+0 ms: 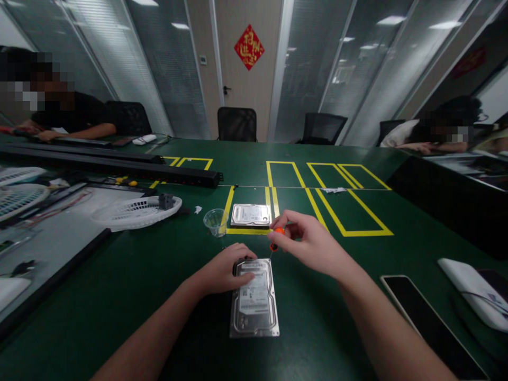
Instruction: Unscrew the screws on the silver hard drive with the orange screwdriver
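A silver hard drive (257,304) lies label up on the green table in front of me. My left hand (228,270) grips its far left edge, with the thumb on top of the label. In my right hand (301,238) is a small screwdriver (279,233) with an orange handle, held between thumb and fingers. The screwdriver points down, its thin shaft ending at the far right corner of the drive; whether the tip sits in a screw is too small to tell. Just beyond, a second hard drive (251,215) lies flat near a clear plastic cup (216,222).
Yellow tape (367,233) marks rectangles on the table. At right lie a phone (428,323) and a white device (474,291) with a cable. Long black bars (159,172) and a white ring-shaped part (137,211) fill the left. People sit at both far sides.
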### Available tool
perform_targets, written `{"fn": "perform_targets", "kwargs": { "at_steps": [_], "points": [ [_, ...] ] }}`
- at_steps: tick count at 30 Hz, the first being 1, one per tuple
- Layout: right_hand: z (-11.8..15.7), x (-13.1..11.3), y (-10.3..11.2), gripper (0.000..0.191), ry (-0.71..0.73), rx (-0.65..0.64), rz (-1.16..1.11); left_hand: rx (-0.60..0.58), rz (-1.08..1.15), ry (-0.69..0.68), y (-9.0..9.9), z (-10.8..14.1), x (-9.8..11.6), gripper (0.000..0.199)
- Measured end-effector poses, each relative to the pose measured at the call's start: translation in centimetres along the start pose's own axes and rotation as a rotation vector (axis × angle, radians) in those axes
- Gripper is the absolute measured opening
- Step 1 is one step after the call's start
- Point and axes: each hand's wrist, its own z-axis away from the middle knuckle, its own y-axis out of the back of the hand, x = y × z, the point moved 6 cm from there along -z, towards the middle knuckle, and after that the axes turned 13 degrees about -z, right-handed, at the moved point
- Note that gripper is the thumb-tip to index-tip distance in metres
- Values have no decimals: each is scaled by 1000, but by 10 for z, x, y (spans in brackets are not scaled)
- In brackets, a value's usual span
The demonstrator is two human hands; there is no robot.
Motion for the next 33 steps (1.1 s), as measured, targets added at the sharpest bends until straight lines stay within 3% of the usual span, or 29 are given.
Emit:
{"fn": "perform_targets", "kwargs": {
  "at_steps": [11, 21, 33],
  "points": [
    [1, -6, -5, 7, 61, -6, -33, 5, -10, -14, 0, -1, 0, 35],
    [0, -4, -7, 35, -55, -69, -52, 14, -7, -21, -1, 0, 0, 34],
    [0, -3, -2, 18, 20, 33, -12, 1, -10, -2, 0, 0, 1, 34]
  ]
}}
